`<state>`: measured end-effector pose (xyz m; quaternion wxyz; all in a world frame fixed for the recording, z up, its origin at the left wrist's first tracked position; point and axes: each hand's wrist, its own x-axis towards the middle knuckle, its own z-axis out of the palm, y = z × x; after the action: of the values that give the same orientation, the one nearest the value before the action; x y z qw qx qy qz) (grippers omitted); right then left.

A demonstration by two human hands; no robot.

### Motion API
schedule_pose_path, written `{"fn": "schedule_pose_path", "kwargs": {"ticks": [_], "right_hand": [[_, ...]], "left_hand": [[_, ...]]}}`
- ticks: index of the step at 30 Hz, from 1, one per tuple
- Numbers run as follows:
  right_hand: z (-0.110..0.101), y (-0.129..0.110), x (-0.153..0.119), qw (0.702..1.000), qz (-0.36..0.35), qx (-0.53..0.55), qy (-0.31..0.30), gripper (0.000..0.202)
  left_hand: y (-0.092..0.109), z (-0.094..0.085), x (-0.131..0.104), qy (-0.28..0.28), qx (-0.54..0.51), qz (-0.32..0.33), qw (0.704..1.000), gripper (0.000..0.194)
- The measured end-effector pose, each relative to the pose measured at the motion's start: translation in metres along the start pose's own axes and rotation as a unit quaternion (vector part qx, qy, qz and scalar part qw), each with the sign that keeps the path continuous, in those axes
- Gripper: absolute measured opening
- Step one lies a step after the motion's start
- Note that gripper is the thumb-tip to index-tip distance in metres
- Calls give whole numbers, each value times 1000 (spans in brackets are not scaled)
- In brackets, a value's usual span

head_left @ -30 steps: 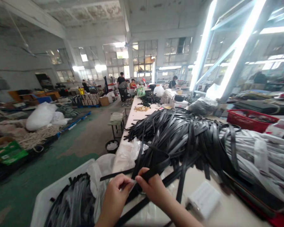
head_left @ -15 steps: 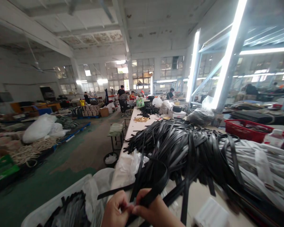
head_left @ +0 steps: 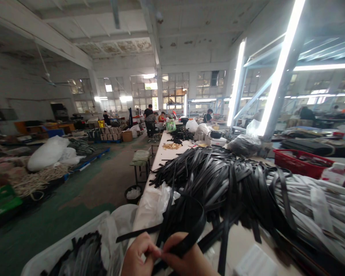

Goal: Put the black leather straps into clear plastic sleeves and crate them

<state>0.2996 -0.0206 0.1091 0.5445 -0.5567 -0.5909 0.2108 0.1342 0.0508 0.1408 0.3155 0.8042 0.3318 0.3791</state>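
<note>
My left hand and my right hand meet low in the view, over the table's near edge, with thumbs and fingertips pinched together. A black strap curves down into my right hand and lies across its fingers. What the left fingertips pinch is too small and hidden to make out; more black strap shows just below them. Another strap end sticks out to the left behind the hands. Just beyond lies a large heap of black straps, some hanging toward me.
On the white table lie a crumpled clear bag, a pile of small gold pieces and a white block. A bin of wrapped black straps stands at lower left. A red basket stands right; people work far back.
The view has shifted slightly. My hands stay pinched together in nearly the same place, and the curved strap over my right hand has barely moved.
</note>
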Motion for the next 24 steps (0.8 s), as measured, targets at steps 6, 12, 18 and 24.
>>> {"fn": "schedule_pose_path", "kwargs": {"ticks": [6,12,18,24], "right_hand": [[-3,-7,0,999,12,47,-14,24],[-3,-14,1,997,57,54,-15,32],[3,-3,-3,998,40,50,-18,29],[8,-3,-5,1000,13,25,-6,23]], "left_hand": [[-2,2,-1,31,-48,-57,997,35],[-1,4,-4,-13,-3,-26,1000,28],[-6,0,-5,-58,63,55,995,25],[-5,4,-10,-14,118,109,987,27]]}}
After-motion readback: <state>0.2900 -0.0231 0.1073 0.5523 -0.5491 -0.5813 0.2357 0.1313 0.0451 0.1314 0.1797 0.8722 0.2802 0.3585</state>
